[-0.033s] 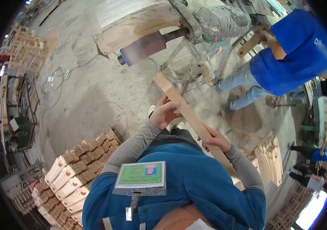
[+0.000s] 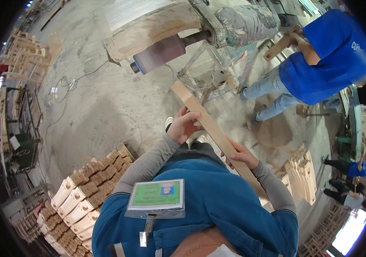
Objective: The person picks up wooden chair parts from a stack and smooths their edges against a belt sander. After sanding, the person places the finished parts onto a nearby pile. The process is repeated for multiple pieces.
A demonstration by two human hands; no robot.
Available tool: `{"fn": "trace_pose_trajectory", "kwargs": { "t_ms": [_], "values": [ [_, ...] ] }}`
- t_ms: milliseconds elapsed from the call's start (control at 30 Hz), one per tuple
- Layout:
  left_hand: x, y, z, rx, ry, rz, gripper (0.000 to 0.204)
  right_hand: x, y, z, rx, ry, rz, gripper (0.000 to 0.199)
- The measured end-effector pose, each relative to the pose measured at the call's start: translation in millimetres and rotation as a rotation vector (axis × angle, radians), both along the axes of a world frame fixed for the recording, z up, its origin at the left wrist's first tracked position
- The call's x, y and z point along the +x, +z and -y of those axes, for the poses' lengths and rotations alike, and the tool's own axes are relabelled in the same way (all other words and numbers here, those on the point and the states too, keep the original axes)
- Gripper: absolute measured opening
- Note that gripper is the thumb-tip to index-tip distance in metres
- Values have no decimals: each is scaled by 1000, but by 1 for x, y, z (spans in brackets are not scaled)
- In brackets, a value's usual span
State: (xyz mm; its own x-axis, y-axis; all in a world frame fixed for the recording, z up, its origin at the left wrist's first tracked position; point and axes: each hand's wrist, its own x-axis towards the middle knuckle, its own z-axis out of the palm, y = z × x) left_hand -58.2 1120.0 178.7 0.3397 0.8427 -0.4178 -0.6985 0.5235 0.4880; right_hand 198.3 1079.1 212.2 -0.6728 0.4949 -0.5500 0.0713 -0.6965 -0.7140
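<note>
A long, pale wooden piece (image 2: 212, 127) with a bend near its far end lies slantwise in front of my body, held in both hands. My left hand (image 2: 184, 127) grips its left edge towards the far end, thumb on top. Farther down, my right hand (image 2: 243, 157) holds the right edge, fingers closed around it. The near end runs down beside my right forearm. Beyond the far end is a sanding roller (image 2: 160, 55) with a brownish-purple sleeve, its surface smeared as if turning. The wood is apart from the roller.
Stacks of shaped wooden parts (image 2: 78, 192) stand at my lower left, and another stack (image 2: 301, 175) at my right. A co-worker in a blue shirt (image 2: 320, 77) holds a wooden piece (image 2: 277, 48) at the far right. A cable (image 2: 69, 88) lies on the floor at left.
</note>
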Motion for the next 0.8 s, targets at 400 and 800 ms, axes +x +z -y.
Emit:
{"fn": "trace_pose_trajectory", "kwargs": {
  "t_ms": [400,800],
  "values": [
    [-56,-68,-54,-255,40,478,55,-76,62,-35,-508,-364,-59,60],
    [-83,-79,-88,-178,66,861,40,-146,111,-110,-694,-393,-62,58]
  ]
}}
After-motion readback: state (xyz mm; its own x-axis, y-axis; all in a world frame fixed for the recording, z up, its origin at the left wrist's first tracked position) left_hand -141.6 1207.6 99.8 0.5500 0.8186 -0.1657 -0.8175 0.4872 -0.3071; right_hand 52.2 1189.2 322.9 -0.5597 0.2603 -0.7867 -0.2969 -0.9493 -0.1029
